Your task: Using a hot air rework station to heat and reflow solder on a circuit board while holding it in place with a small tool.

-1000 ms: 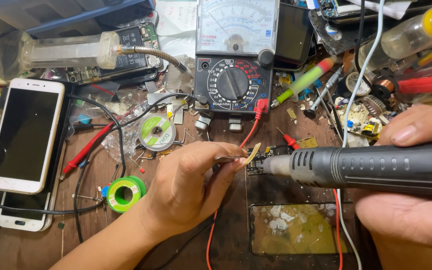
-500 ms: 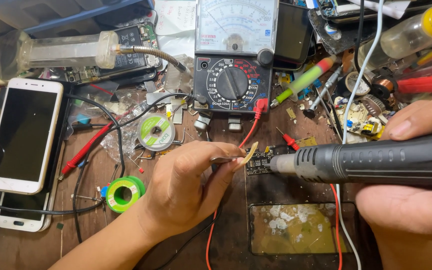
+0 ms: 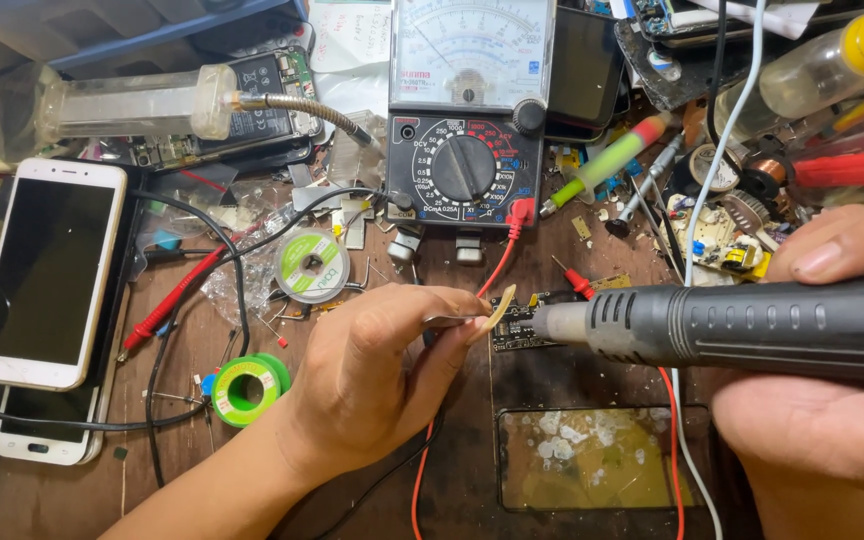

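Head view looks straight down on a cluttered brown wooden tabletop [image 3: 72, 500]. At the far left lies a white flat smartphone with a dark screen [image 3: 47, 270], stacked on another white phone. Next to it a green reel of solder wire [image 3: 244, 388] sits just beside the person's left wrist, with a paler flat spool [image 3: 312, 265] farther up. Behind those stands a black analogue multimeter with a round dial [image 3: 467, 130], its red lead trailing down the middle.

The left hand [image 3: 377, 385] is clenched around slim metal tweezers [image 3: 457, 320], whose tips reach right toward a small dark circuit board [image 3: 522, 325] lying flat near the middle of the tabletop. The tweezers seem to pinch a pale sliver at the board's edge; I cannot tell what it is.

The right hand [image 3: 832, 400] grasps a long grey hot-air tool with a vented barrel [image 3: 752, 325]. Its long axis runs nearly level, right to left, and the metal nozzle points left, almost touching the board.

My guess is the heating step is in hand: softening a joint while the tweezers wait. Any lift would call for a steady nozzle and a light, straight pull.
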